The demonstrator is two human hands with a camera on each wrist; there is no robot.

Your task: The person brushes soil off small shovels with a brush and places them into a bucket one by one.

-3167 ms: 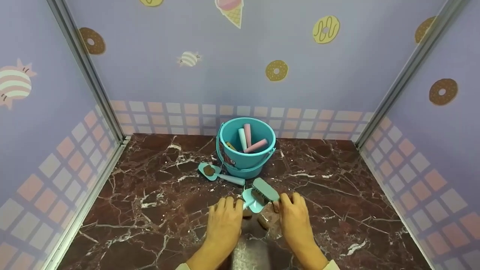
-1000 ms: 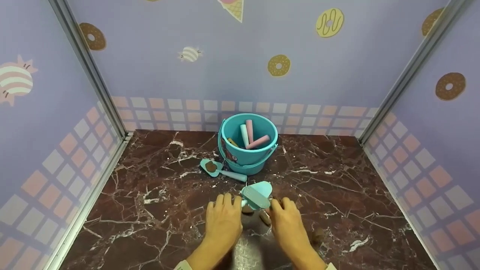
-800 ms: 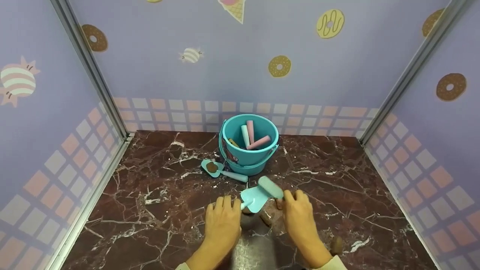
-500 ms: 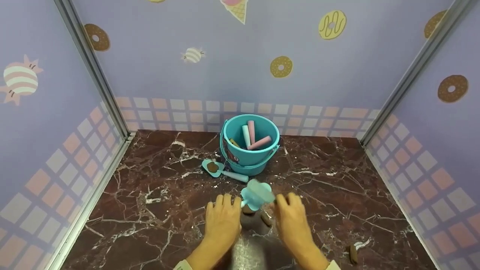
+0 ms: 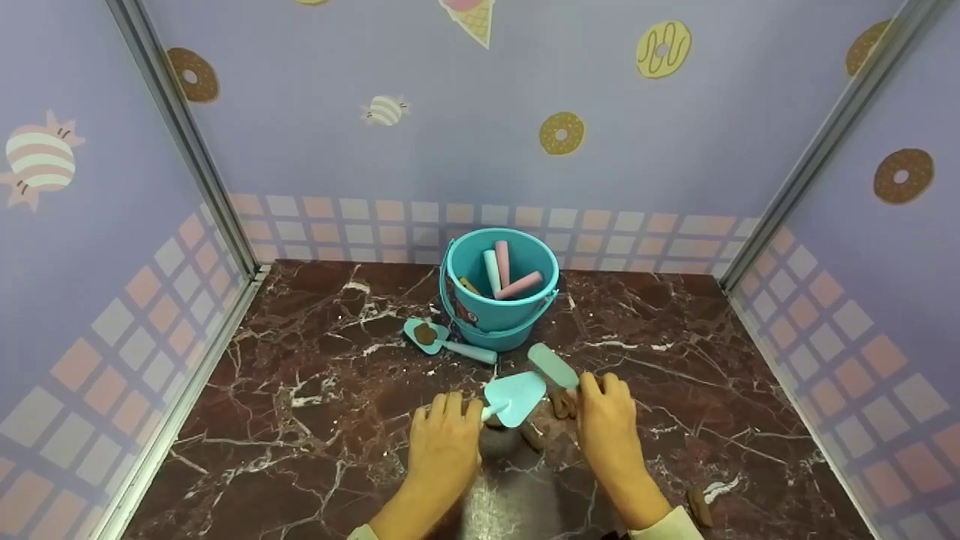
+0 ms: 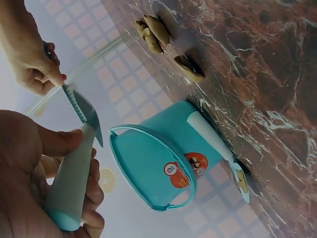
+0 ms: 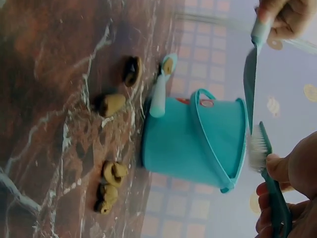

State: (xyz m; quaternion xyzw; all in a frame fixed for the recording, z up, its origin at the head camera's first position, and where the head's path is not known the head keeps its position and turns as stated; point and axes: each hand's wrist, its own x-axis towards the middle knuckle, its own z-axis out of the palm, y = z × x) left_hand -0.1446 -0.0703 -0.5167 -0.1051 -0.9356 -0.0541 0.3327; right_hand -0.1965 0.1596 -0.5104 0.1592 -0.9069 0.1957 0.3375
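My left hand (image 5: 446, 439) grips a small trowel by its pale handle (image 6: 74, 173), its light turquoise blade (image 5: 516, 397) raised above the table. In my right hand (image 5: 609, 420) is a green-backed brush (image 5: 553, 365), held by the handle. White bristles (image 7: 258, 148) show in the right wrist view, right at the tip of the trowel blade. Below the tools lie brown clay-like lumps (image 5: 562, 403), with another lump (image 5: 532, 436) nearer to me. One more brown lump (image 5: 700, 506) lies off to the right, near my right forearm.
A turquoise bucket (image 5: 491, 322) with pink, white and yellow handles inside stands behind the tools. Left of its base, a second trowel (image 5: 469, 352) lies with a brown lump on its blade. Patterned panels (image 5: 465, 165) enclose the dark marble table (image 5: 315, 450).
The brush has swept back and forth over the trowel blade and now sits beyond its right edge. A brown lump has tumbled right, past my right forearm. My left hand stays nearly still.
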